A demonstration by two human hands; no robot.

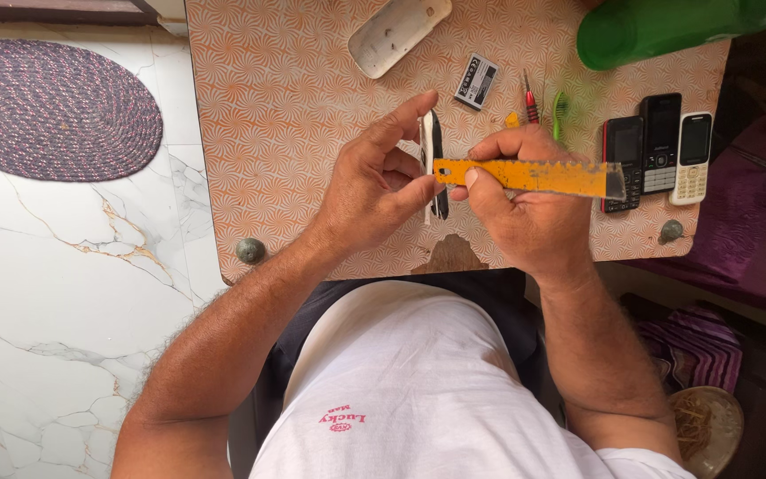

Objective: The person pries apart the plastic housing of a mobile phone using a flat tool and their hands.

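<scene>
My left hand point(374, 182) grips a small phone point(433, 151) held on edge, its black and white sides showing between thumb and fingers. My right hand point(525, 204) holds an orange flat tool point(534, 176) shaped like a ruler, its left tip pressed against the phone's edge. Both hands hover over an orange patterned table point(294, 115).
On the table lie a white phone back cover point(398, 34), a small battery point(476, 81), a red screwdriver point(530, 102), a green brush point(559, 113) and three keypad phones point(658, 151). A green bottle point(667, 27) lies at the back right. A woven oval mat point(50, 106) sits on the marble floor at left.
</scene>
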